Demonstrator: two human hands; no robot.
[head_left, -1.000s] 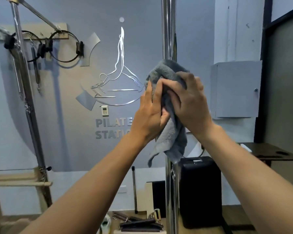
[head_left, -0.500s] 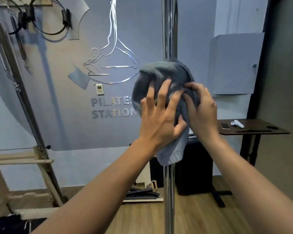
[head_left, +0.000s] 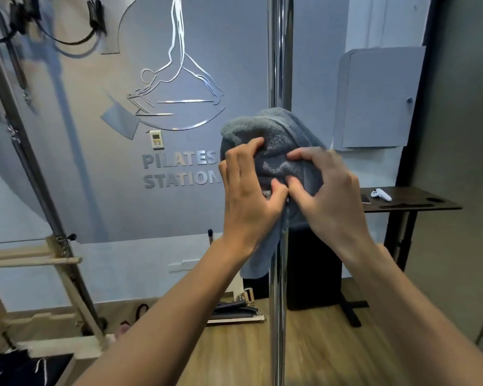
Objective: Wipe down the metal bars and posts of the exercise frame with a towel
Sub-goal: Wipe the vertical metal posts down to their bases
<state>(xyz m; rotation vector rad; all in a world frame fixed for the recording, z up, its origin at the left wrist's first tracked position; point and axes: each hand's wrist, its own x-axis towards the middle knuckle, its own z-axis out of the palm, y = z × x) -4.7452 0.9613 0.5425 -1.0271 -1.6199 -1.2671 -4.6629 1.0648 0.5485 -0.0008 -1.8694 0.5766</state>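
Hands work nearest the camera: left hand (head_left: 248, 196) and right hand (head_left: 329, 196) meet at mid-height on the chrome post (head_left: 279, 51). Each grip is curled into the grey towel (head_left: 273, 129), fingers and thumbs pinching its folds from opposite sides. The towel is bunched over the post and hides that section, with its loose tail hanging below the hands. This two-sided clasp presumably keeps cloth pressed all round the tube during a stroke. Bare metal shows above and below the wrap, so this post appears unfinished. Behind it a black box (head_left: 315, 274) stands on the floor. To its right, a dark tabletop (head_left: 410, 194) carries a white controller (head_left: 380, 194). Far left, a second slanted post (head_left: 31, 174) awaits. The lettered wall sign (head_left: 179, 169) lies farthest.
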